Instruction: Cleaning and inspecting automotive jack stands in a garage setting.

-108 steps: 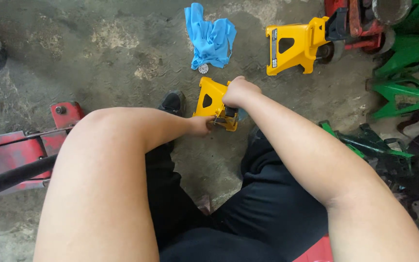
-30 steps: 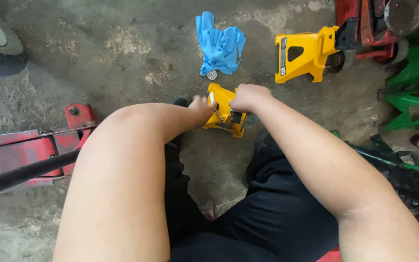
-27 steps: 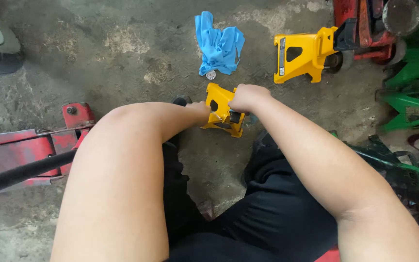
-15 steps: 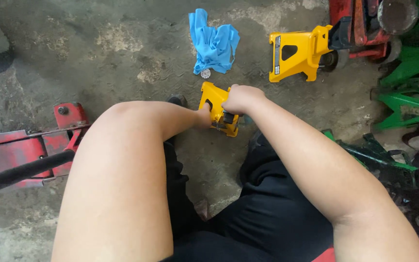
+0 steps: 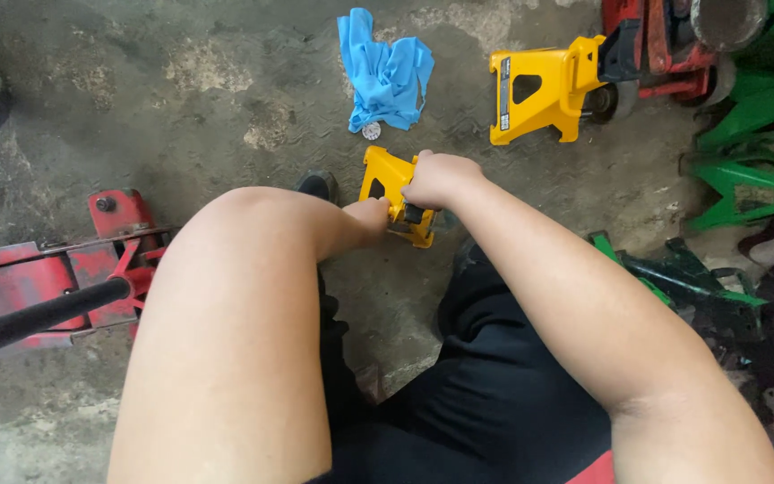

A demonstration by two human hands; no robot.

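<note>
Stand: small yellow jack stand (image 5: 385, 179) lay tipped on the concrete floor (image 5: 226, 99), just below the blue gloves (image 5: 385, 72).
Grip: right hand (image 5: 439, 177) closed over its top; left hand (image 5: 367, 220) pinched the lower edge.
Handling: judged stiff, heavy steel, not fragile; best held by frame legs.
Axis: ran diagonally, base toward upper left, post end toward the knees.
Nearby: larger yellow stand (image 5: 539, 94), red floor jack (image 5: 64, 287).

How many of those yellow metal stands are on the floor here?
2. One yellow stand is gripped by the left hand and right hand; another yellow stand sits beyond. Clutter may hide more.
</note>
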